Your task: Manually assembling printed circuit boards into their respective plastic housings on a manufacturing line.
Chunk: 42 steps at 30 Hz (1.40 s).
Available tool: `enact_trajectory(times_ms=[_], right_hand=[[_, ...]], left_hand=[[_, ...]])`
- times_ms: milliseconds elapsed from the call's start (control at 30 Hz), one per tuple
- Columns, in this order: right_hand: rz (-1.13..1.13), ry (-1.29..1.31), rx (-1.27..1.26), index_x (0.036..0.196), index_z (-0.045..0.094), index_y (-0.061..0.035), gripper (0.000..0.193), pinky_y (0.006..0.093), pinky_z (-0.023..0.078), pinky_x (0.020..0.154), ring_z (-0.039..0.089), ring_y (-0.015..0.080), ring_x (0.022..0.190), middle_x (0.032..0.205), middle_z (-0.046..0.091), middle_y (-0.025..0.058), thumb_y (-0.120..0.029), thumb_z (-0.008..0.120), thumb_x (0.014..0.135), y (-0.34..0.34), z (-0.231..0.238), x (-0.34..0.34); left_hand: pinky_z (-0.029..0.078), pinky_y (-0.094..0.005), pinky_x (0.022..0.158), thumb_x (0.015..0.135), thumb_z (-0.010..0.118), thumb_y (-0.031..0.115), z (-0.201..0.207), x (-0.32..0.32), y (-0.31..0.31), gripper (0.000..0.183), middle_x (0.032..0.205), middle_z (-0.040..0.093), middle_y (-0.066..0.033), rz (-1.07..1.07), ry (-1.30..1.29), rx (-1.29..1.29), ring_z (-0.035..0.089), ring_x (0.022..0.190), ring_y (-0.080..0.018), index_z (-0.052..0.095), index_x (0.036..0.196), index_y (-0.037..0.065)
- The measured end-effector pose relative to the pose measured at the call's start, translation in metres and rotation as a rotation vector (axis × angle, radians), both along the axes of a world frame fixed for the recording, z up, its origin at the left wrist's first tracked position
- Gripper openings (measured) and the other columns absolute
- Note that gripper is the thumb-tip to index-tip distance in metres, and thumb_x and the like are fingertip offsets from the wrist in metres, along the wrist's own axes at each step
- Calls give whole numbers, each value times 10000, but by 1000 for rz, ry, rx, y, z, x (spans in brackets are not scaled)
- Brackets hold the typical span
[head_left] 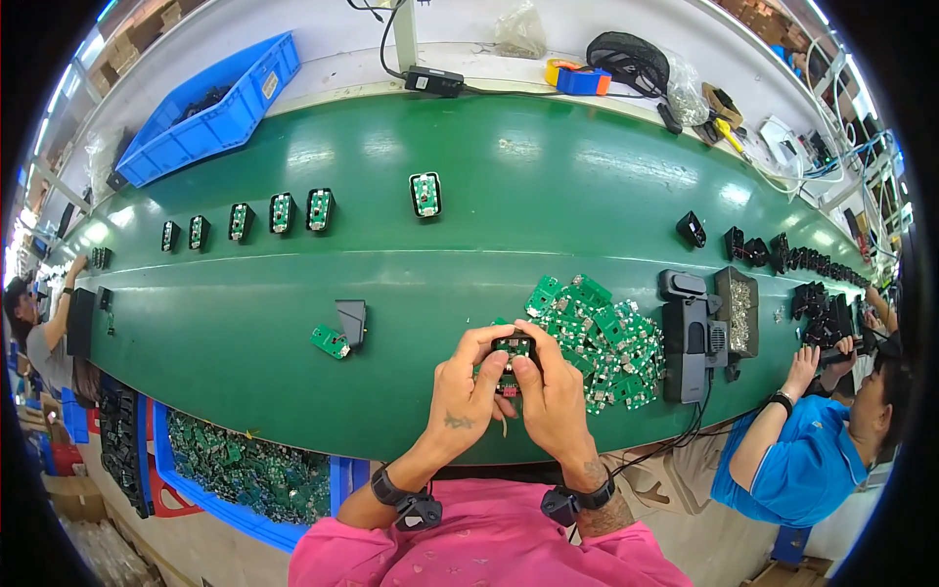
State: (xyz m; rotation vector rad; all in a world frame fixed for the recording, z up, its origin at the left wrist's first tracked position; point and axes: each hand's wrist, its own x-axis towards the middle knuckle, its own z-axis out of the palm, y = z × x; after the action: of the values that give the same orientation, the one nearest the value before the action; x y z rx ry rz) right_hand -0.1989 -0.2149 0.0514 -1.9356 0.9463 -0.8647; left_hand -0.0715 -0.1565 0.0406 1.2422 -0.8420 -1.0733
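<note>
I see L hand (pixel 462 386) & R hand (pixel 554 386) clasped round black boxy plastic housing (pixel 514 344); prob. light, stiff; I'd hold sides.

Green surface (pixel 548 220) brightly lit, w/ glare patches reflected along far side; lines bent nr. rim, corners blacked out.

I find the held housing (pixel 514 342) partly hidden by the left hand (pixel 460 391) and right hand (pixel 553 389). Right of the grip, the right hand covers part of the board pile (pixel 616 352); farther right, tray (pixel 722 279) contents (pixel 742 311) are too small to identify. Below, the lower edge crops the pink shirt (pixel 479 538).
</note>
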Motion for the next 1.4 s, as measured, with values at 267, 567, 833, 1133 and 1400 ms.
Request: enact_trajectory(times_ms=[267,567,833,1133,1400], right_hand=[[34,118,44,1330,514,-20,348,452,524,674,675,410,791,911,673,231,-171,523,1016,-3,-1,-4],[-10,-212,-90,1315,545,-31,348,342,523,817,657,265,957,1172,639,153,-52,540,967,12,-17,2],[-10,-4,-25,1238,604,-19,298,308,510,617,622,170,651,834,668,127,-66,593,943,-10,8,13],[107,130,90,1231,614,-27,310,307,543,518,683,170,595,801,695,111,-142,625,944,-148,-7,79],[-12,294,-120,1209,624,3,350,389,579,691,721,277,641,933,726,205,-197,641,921,-221,-59,136]], left_hand=[[520,-244,449,1031,485,114,3,-2,-3,267,1014,686,-151,20,-172,20,665,573,-154,507,1277,12],[530,-259,533,1021,533,113,-19,-9,9,207,952,707,-122,220,-482,-288,666,654,-140,576,1210,40],[522,-258,488,1006,534,107,-7,1,-9,257,906,699,-120,196,-247,-124,659,595,-134,568,1247,26],[569,-266,618,967,594,119,-12,31,7,456,1145,677,-164,298,-261,-45,706,706,-170,458,1389,9],[527,-232,571,945,611,57,-33,33,68,224,1052,708,-117,238,-354,8,708,704,-148,637,1156,-16]])
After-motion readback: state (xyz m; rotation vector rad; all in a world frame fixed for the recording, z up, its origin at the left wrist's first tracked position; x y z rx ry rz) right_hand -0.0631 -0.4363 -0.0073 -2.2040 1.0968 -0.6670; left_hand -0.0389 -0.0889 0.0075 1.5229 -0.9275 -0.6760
